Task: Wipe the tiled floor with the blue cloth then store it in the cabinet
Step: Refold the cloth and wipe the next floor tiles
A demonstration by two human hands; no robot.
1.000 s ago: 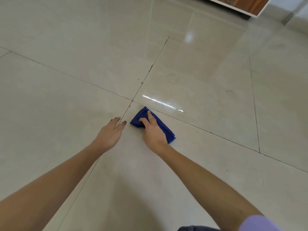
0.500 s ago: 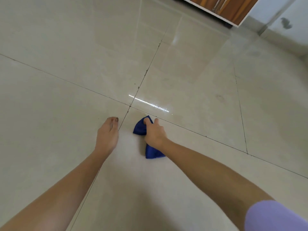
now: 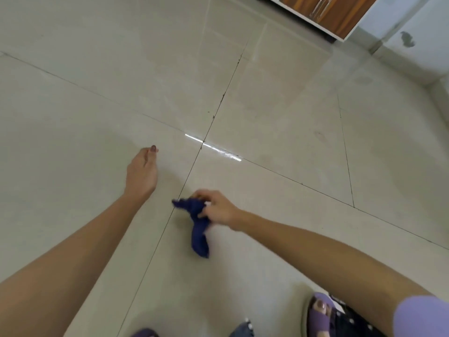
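Note:
The blue cloth (image 3: 199, 229) hangs bunched from my right hand (image 3: 220, 209), which is shut on its upper part just above the glossy beige tiled floor (image 3: 279, 113). The cloth's lower end dangles toward the tile. My left hand (image 3: 142, 173) is held out to the left of the grout line, fingers loosely together, holding nothing. The wooden cabinet (image 3: 325, 13) with a white frame and metal handles stands at the top right, far from both hands.
A pale wall (image 3: 418, 32) with a skirting edge runs along the right behind the cabinet. My foot in a purple sandal (image 3: 320, 314) is at the bottom right. Dark grout lines cross the floor near a bright light streak (image 3: 213, 148).
My right hand has gathered the cloth off the tile and pulled it back toward me, so it now hangs bunched. The view has tilted, showing more of the cabinet and my foot.

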